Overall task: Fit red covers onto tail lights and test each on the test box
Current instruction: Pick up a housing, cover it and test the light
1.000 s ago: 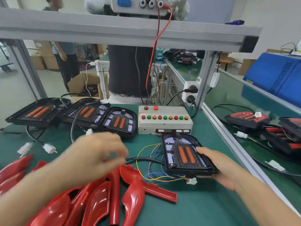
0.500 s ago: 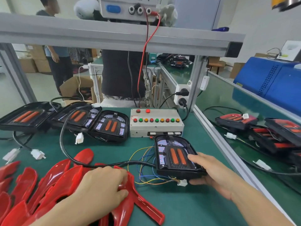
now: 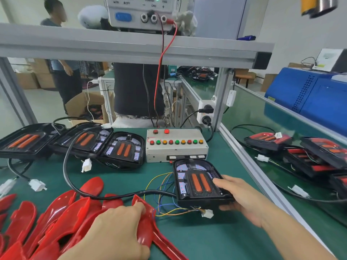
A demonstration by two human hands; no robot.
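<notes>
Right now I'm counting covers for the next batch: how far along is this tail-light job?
Done: covered lights appear stacked on the right bench. In hand: the right hand holds a bare light in front of the test box; the left hand grips a red cover from the pile. Left: fitting and testing this one, plus three bare lights at the left.

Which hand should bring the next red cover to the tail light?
Probably the left hand: its fingers already rest on a red cover, while the right hand holds the tail light.
</notes>
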